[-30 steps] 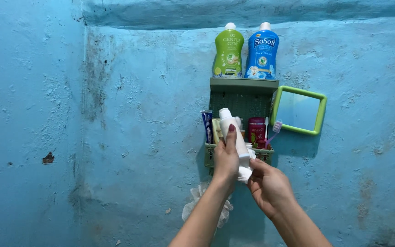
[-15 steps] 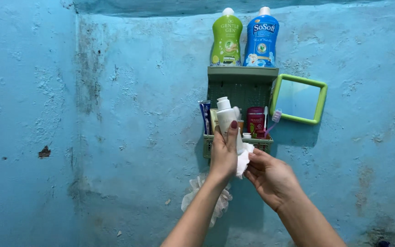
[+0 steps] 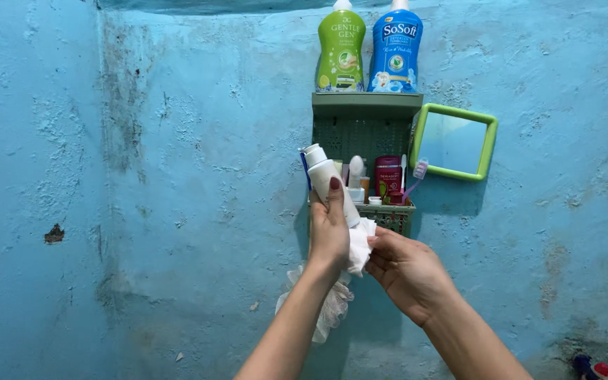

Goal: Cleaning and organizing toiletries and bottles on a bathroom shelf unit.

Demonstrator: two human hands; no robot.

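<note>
Two bare hands at work before a blue, stained wall.

Left hand: fingers wrapped around the lower part of a white bottle, thumb laid up its front; a firm, closed hold. The bottle tilts with its cap toward the upper left and stands in front of the left end of the shelf's lower basket, covering part of what is stored there.

Right hand: fingertips pinched on a white cloth, which is bunched against the base of the bottle, between the two hands.

Behind the hands: a green wall shelf with two tiers.
- Top tier: a green bottle and a blue bottle, upright, side by side and touching or nearly so.
- Lower basket: a dark red container, a toothbrush leaning to the right, a blue tube showing only as a sliver behind the white bottle, and several small pale items too crowded to tell apart.

Right of the shelf: a green-framed mirror, hung slightly tilted, just beside the shelf's edge.

Below the shelf: a pale mesh sponge, partly hidden by the left forearm.

Bottom right corner: a small red and blue object, kind not clear.
</note>
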